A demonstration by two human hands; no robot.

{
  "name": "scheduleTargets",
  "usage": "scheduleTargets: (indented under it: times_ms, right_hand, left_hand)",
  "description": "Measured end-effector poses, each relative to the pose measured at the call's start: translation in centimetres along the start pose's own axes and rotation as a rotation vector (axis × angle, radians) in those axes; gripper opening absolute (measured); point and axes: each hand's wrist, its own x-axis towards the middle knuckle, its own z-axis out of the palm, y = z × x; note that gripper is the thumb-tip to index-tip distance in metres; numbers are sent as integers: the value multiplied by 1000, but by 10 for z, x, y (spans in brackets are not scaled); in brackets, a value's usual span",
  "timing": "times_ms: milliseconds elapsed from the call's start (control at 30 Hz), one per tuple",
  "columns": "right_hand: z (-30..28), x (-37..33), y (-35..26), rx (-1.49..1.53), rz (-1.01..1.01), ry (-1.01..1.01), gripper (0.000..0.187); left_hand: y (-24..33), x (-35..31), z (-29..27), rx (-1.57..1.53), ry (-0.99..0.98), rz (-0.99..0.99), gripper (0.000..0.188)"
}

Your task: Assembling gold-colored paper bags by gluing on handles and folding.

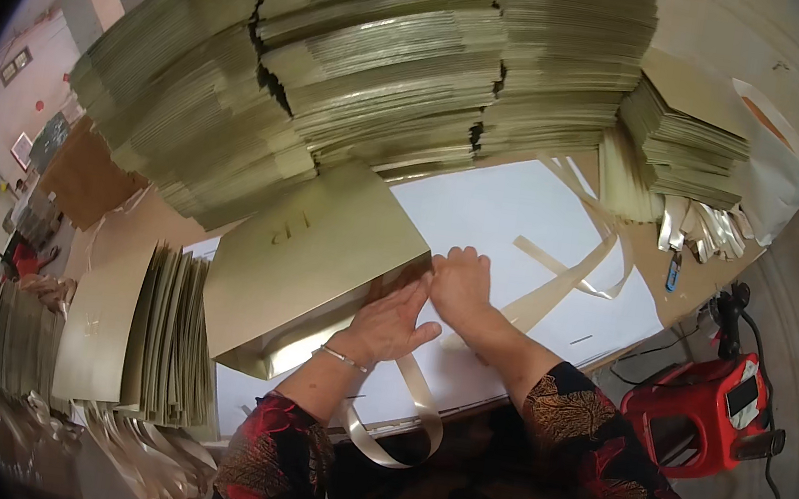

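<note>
1. The left hand (391, 327), a pale bracelet (345, 357) at its wrist, lies along the near side of the gold bag (320, 239); its grip is loose and flat, fingers stretched forward, thumb held apart, closed around nothing.
2. The right hand (461, 283) sits at the bag's right-hand corner, fingertips of the left hand just beside it. Its fingers are bent, but the view hides their undersides, so I cannot tell whether this grip is pinching anything.
3. The gold bag lies on its side left of centre, a broad panel facing up with small slots and its near side partly open toward the person.
4. Beneath it, white sheets (466, 203) cover much of the surface (703, 284).
5. A cream ribbon (419, 409) loops over the near edge below the hands; a wider ribbon (567, 282) curls across the sheets to the right.
6. Behind the bag rises a large bank of gold stacks (373, 64), with a smaller stack (687, 136) to its right.
7. Left of the bag, a row of flat gold pieces (171, 336) stands upright, ribbon ends (149, 464) hanging below.
8. A blue-handled tool (674, 273) lies near the right end, and a red plastic stool (701, 415) stands beyond it.
</note>
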Motion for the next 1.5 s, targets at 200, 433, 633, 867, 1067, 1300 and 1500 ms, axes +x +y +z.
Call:
scheduleTargets:
  times_ms: [200, 433, 633, 867, 1067, 1300, 1500]
  right_hand:
    - [12, 3, 21, -32, -62, 23, 12]
    - [17, 6, 23, -15, -63, 34, 11]
    - [18, 3, 22, -34, -123, 73, 12]
    - [18, 3, 21, -71, -120, 65, 18]
    - [13, 3, 19, -54, -89, 4, 18]
    - [-60, 16, 36, 52, -278, -670, 46]
    - [-63, -55, 57, -113, -318, -448, 32]
  left_hand:
    - [-26, -70, -25, -95, -124, -200, 84]
    - [-55, -160, -24, -247, -97, -454, 88]
    - [-25, -134, -24, 143, 27, -363, 87]
    - [4, -29, -11, -234, -14, -196, 70]
    - [-30, -153, -30, -47, -102, -528, 86]
    - [-21, -128, -28, 115, 343, -498, 78]
    - [12, -22, -38, -1301, 1185, -547, 54]
